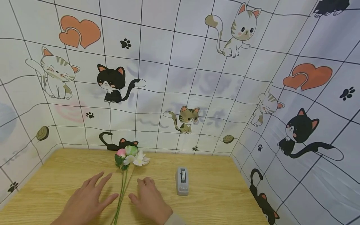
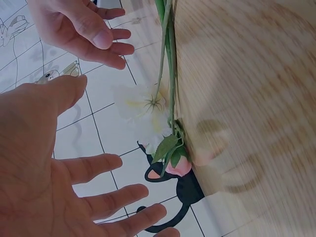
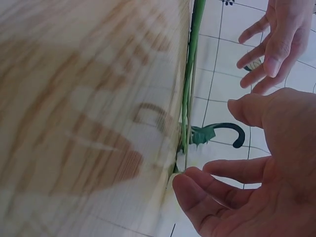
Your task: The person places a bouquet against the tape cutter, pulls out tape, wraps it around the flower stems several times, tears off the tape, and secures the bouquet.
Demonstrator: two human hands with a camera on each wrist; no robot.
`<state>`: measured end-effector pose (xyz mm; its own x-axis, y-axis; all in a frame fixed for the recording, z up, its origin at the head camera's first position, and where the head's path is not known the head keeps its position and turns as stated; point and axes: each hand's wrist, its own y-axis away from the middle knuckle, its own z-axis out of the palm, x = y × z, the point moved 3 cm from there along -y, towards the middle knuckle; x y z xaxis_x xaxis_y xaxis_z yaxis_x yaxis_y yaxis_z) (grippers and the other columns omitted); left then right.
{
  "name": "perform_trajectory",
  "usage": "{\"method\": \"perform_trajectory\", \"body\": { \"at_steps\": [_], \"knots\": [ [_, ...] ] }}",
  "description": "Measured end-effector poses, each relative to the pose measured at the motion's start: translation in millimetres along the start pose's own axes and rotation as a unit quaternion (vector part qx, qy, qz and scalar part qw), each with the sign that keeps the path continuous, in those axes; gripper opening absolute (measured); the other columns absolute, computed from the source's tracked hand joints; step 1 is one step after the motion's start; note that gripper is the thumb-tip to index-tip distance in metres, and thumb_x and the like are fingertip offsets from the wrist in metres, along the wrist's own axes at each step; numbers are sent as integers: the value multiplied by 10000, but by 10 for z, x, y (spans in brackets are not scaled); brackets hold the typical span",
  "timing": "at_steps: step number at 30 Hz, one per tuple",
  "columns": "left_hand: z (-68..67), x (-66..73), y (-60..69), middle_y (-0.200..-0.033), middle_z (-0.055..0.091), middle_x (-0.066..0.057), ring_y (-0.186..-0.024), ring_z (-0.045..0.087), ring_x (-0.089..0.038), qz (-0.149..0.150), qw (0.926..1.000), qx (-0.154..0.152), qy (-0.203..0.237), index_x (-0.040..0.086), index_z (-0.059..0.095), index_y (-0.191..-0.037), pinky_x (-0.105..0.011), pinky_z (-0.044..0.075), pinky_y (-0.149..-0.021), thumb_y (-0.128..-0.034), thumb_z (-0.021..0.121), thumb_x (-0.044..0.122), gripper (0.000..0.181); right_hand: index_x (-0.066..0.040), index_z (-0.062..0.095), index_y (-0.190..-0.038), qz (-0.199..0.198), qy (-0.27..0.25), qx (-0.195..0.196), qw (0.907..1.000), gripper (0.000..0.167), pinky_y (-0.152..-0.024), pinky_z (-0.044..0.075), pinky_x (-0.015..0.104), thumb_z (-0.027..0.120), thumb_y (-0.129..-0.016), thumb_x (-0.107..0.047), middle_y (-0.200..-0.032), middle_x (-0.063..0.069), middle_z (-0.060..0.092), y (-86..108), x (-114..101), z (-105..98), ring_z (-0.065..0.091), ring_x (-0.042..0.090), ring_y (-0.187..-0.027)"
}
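Note:
Several artificial flowers lie together on the wooden table, their green stems pointing toward the person. At the far end are a pink bud, a pale green bloom and a white flower. The left hand is spread just left of the stems, holding nothing. On their right, the right hand has loosely bent fingers with nothing in them. Both wrist views show the stems apart from the fingers. In the right wrist view, the right fingertips partly hide the blooms.
A grey tape dispenser stands on the table to the right of the right hand. Behind the table and along its right side hangs a white gridded sheet printed with cats, hearts and paw prints.

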<state>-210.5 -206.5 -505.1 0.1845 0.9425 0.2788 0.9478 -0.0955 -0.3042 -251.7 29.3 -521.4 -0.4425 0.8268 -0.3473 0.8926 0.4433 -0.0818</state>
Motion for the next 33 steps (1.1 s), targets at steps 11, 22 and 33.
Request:
{"method": "perform_trajectory", "body": {
  "at_steps": [11,22,33],
  "knots": [
    [-29,-95,20,-1592,656,-306,-1339,681,-618,-177,9997,-134,94,112,653,-1638,-712,649,-768,-1015,837,678,862,-109,842,-1239,37,341,-105,9994,518,-893,640,276,760,-1110,-604,-1170,4,743,-121,-173,185,671,93,-1017],
    [-61,-120,24,-1534,702,-279,-1298,708,-570,-230,9995,-200,100,100,682,-1610,-683,660,-765,-1020,835,673,836,-154,705,-699,189,105,-392,9990,594,-821,665,268,825,-1058,-613,-1209,50,798,-233,-334,302,748,106,-925],
    [-81,-142,14,-1491,721,-288,-1258,726,-540,-402,9974,-595,57,77,692,-1585,-684,665,-765,-1029,805,698,842,-93,805,-843,463,5,-477,9978,334,-559,506,213,926,-1010,-355,-989,14,725,-253,-418,313,582,72,-679]
  ]
}}
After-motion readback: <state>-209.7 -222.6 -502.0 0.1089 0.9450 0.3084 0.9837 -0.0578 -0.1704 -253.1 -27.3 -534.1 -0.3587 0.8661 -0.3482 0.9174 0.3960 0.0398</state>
